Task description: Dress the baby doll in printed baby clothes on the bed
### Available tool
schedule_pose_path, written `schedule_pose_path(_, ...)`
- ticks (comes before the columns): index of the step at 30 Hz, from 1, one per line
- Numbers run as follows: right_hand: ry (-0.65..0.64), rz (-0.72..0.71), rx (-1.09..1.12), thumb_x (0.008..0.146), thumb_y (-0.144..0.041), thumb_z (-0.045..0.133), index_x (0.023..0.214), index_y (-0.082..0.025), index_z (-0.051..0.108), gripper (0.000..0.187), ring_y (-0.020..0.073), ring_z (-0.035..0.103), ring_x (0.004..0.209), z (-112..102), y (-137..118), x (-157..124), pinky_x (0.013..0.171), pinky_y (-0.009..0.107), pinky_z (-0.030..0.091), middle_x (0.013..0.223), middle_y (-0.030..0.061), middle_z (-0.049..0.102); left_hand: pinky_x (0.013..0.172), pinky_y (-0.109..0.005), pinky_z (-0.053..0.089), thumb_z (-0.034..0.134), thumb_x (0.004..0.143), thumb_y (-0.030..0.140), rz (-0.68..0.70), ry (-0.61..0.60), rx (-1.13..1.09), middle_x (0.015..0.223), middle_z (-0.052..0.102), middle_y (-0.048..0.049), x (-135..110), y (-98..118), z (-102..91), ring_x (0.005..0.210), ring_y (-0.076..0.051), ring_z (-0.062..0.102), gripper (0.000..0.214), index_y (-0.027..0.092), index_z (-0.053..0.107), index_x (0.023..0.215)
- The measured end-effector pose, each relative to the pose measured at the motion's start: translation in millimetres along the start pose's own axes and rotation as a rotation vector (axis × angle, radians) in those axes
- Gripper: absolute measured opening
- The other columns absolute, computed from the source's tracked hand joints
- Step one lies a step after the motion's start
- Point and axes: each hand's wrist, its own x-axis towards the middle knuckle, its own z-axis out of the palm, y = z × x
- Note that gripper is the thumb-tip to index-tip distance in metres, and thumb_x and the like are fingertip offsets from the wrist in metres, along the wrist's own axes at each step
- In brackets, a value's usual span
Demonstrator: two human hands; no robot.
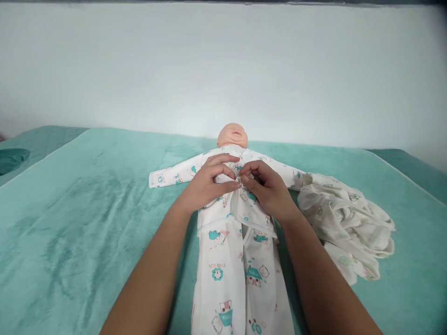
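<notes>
A baby doll (233, 134) lies on its back with its head at the far end. It wears a white long-sleeved baby shirt (178, 174) printed with teal and pink figures, its sleeves spread to both sides. Matching white trousers (223, 279) stretch towards me. At the chest, my left hand (213, 180) pinches the shirt front between thumb and fingers. Facing it, my right hand (268, 188) is closed on the edge around a small pale button (238, 179). Another button (233, 166) shows just above; whether the pinched one is through its hole I cannot tell.
A crumpled heap of white printed baby clothes (345, 218) lies on the right, against the end of the doll's right-hand sleeve. Everything rests on a soft teal blanket (87, 223). Behind it rises a plain white wall (223, 65).
</notes>
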Motion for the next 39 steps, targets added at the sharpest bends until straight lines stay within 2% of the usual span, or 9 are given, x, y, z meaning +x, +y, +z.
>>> schedule_pose_path(8, -0.031, 0.025, 0.067, 0.088, -0.045, 0.066, 0.095, -0.025, 0.062, 0.021, 0.0144, 0.048, 0.066, -3.3, 1.0, -1.5, 0.058, 0.028, 0.037, 0.081, -0.0004, 0.057, 0.116, -0.048, 0.032, 0.075, 0.08, 0.034, -0.003, 0.017, -0.015, 0.138, 0.059, -0.003, -0.1, -0.6, 1.7, 0.139, -0.025, 0.042, 0.019, 0.022, 0.062, 0.074)
schedule_pose_path(12, 0.164, -0.013, 0.179, 0.09, -0.043, 0.062, 0.077, -0.024, 0.059, 0.023, 0.0148, 0.044, 0.063, 1.2, -0.3, -1.2, 0.06, 0.03, 0.036, 0.068, -0.0016, 0.049, 0.113, -0.045, 0.036, 0.072, 0.08, 0.031, -0.072, 0.125, -0.236, 0.135, 0.062, -0.0041, -1.0, 1.6, 0.3, 0.133, -0.025, 0.05, 0.02, 0.02, 0.058, 0.072)
schedule_pose_path(17, 0.415, -0.056, 0.238, 0.091, -0.035, 0.058, 0.059, -0.024, 0.047, 0.035, 0.015, 0.037, 0.056, 2.6, -3.7, 0.7, 0.06, 0.032, 0.035, 0.053, -0.003, 0.037, 0.087, -0.036, 0.052, 0.064, 0.081, 0.035, -0.247, 0.542, -0.547, 0.125, 0.067, -0.005, 0.0, -0.9, -5.7, 0.104, -0.022, 0.065, 0.022, 0.02, 0.051, 0.071)
schedule_pose_path(22, 0.702, 0.051, 0.259, 0.084, -0.033, 0.063, 0.06, -0.022, 0.047, 0.031, 0.012, 0.031, 0.053, -17.0, 10.6, 8.6, 0.057, 0.029, 0.031, 0.054, -0.0055, 0.034, 0.069, -0.029, 0.05, 0.064, 0.075, 0.024, -0.48, 1.046, -0.396, 0.088, 0.062, -0.0026, -3.0, -21.6, -24.1, 0.078, -0.016, 0.061, 0.015, 0.019, 0.05, 0.076)
schedule_pose_path(26, 0.584, 0.236, -0.045, 0.076, -0.045, 0.07, 0.078, -0.022, 0.06, 0.025, 0.014, 0.046, 0.065, -17.8, 15.9, 11.5, 0.062, 0.029, 0.036, 0.071, -0.003, 0.053, 0.076, -0.03, 0.052, 0.054, 0.072, 0.008, -0.476, 1.151, -0.193, 0.101, 0.059, -0.0031, -7.2, -35.6, -28.8, 0.09, -0.017, 0.063, 0.023, 0.021, 0.05, 0.091)
schedule_pose_path(29, 0.465, 0.366, -0.314, 0.071, -0.052, 0.074, 0.088, -0.022, 0.064, 0.036, 0.0149, 0.049, 0.069, -12.9, 11.9, 9.3, 0.064, 0.029, 0.037, 0.078, -0.0027, 0.059, 0.096, -0.036, 0.05, 0.047, 0.067, -0.002, -0.311, 1.112, 0.143, 0.122, 0.056, -0.0056, -6.0, -35.3, -18.6, 0.115, -0.02, 0.058, 0.047, 0.023, 0.053, 0.106)
schedule_pose_path(33, 0.454, 0.372, -0.136, 0.07, -0.048, 0.072, 0.082, -0.022, 0.064, 0.03, 0.0138, 0.05, 0.064, -16.7, 19.3, 7.5, 0.059, 0.027, 0.037, 0.072, -0.0041, 0.059, 0.114, -0.041, 0.038, 0.046, 0.082, 0.007, -0.081, 0.654, 0.443, 0.132, 0.06, -0.0066, 0.5, -32.6, -2.2, 0.13, -0.022, 0.05, 0.037, 0.022, 0.062, 0.112)
schedule_pose_path(35, 0.51, 0.37, -0.01, 0.067, -0.047, 0.073, 0.08, -0.022, 0.063, 0.031, 0.0133, 0.049, 0.059, -22.8, 30.1, 7.1, 0.055, 0.026, 0.038, 0.068, -0.0048, 0.058, 0.115, -0.042, 0.038, 0.043, 0.093, 0.019, -0.102, 0.45, 0.469, 0.134, 0.062, -0.0068, 3.2, -35.7, 0.0, 0.13, -0.022, 0.052, 0.032, 0.021, 0.065, 0.115)
schedule_pose_path(39, 0.63, 0.363, -0.153, 0.066, -0.053, 0.071, 0.083, -0.021, 0.064, 0.037, 0.0157, 0.054, 0.06, -44.5, 51.7, 2.6, 0.056, 0.028, 0.041, 0.067, -0.0024, 0.062, 0.121, -0.048, 0.027, 0.032, 0.101, 0.032, -0.238, 0.296, 0.554, 0.142, 0.059, -0.0024, 3.6, -46.9, -7.8, 0.134, -0.02, 0.05, 0.041, 0.025, 0.063, 0.127)
